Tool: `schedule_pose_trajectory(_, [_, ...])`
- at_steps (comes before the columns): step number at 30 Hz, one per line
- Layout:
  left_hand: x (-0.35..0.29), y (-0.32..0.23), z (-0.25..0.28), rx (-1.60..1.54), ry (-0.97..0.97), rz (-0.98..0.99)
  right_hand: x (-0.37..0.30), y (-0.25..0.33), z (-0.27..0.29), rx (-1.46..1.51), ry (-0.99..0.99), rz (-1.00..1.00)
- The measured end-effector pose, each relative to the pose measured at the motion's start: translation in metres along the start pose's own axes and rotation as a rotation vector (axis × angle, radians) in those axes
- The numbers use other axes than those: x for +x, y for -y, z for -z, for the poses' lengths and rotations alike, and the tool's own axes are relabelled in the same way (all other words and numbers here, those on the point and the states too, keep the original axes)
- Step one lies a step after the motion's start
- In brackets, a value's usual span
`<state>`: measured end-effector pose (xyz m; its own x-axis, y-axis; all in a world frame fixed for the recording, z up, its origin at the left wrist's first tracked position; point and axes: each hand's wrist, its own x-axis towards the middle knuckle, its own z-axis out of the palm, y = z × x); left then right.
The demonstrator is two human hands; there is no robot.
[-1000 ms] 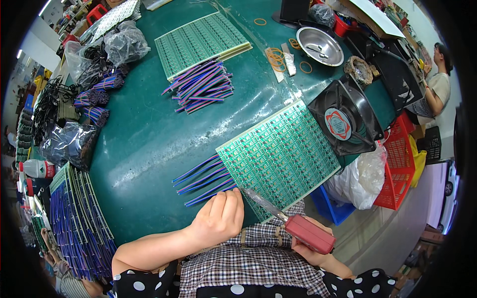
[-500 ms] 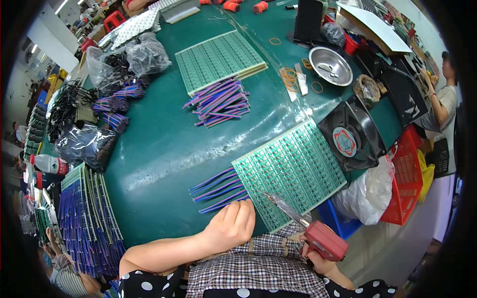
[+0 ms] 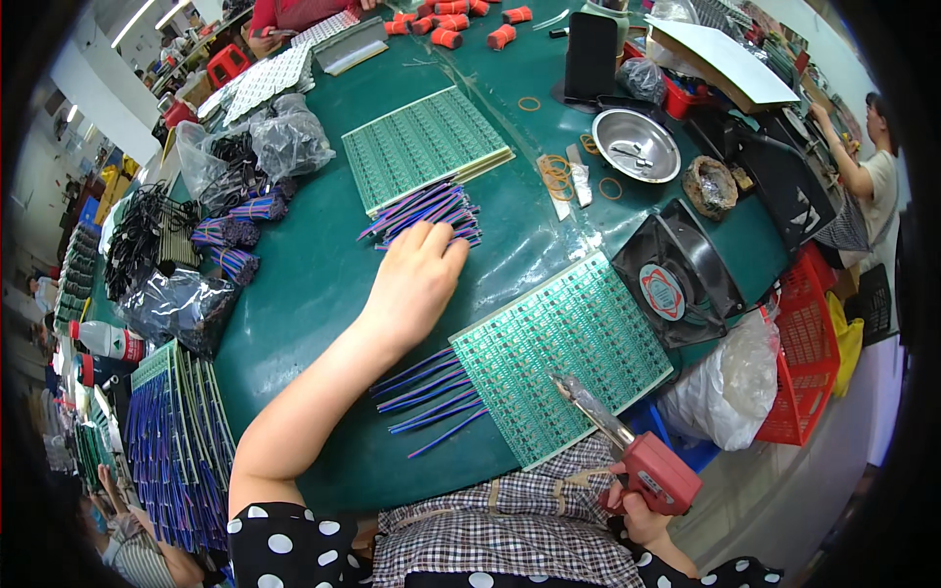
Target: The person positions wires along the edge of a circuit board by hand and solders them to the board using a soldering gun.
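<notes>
My left hand (image 3: 417, 279) reaches out to a loose pile of blue and purple wires (image 3: 417, 211), its curled fingers closed on wires at the near edge; the fingertips are partly hidden. My right hand (image 3: 642, 514) grips a red soldering gun (image 3: 663, 474) by its handle. The gun's metal tip (image 3: 564, 384) points over a green circuit board panel (image 3: 564, 353) full of small parts. Several wires (image 3: 431, 397) stick out from the panel's left edge and lie on the table. Behind the wire pile rests a stack of similar green panels (image 3: 426, 147).
A black fan (image 3: 676, 274) stands right of the panel. Beyond it are a metal bowl (image 3: 637, 145), rubber bands (image 3: 557, 174) and a phone-like black slab (image 3: 591, 59). Wired panels (image 3: 181, 451) and bagged cables (image 3: 181, 304) line the left side. Another person (image 3: 294, 12) sits opposite.
My left hand has moved from the panel's left edge forward to the wire pile. Another wire now sticks out at the panel's near left edge. The soldering gun stays in my right hand.
</notes>
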<state>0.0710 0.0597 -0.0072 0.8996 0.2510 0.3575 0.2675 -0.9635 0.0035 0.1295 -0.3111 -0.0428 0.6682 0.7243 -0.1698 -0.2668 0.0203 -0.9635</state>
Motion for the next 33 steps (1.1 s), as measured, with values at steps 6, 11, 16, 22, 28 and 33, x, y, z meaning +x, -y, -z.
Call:
schedule_pose_trajectory(6, [-0.001,0.019,-0.008,-0.135,-0.274,-0.076,-0.004,-0.004,0.003,0.006,-0.010,-0.007])
schedule_pose_trajectory(11, [-0.039,-0.042,0.032,-0.396,-0.143,0.094,-0.010,-0.009,0.017,0.001,0.073,-0.010])
schedule_pose_trajectory(16, [-0.100,-0.092,0.033,-0.348,-0.037,-0.110,-0.017,-0.020,0.028,-0.204,0.117,-0.022])
schedule_pose_trajectory(22, [-0.111,-0.098,0.022,-0.121,-0.073,-0.223,-0.022,-0.021,0.019,-0.611,0.065,-0.017])
schedule_pose_trajectory(28, [-0.113,-0.098,0.020,-0.051,-0.103,-0.191,-0.017,-0.011,0.008,-0.533,0.036,-0.082])
schedule_pose_trajectory(33, [-0.112,-0.097,0.018,-0.061,-0.115,-0.232,-0.010,-0.003,0.008,-0.497,0.139,-0.097])
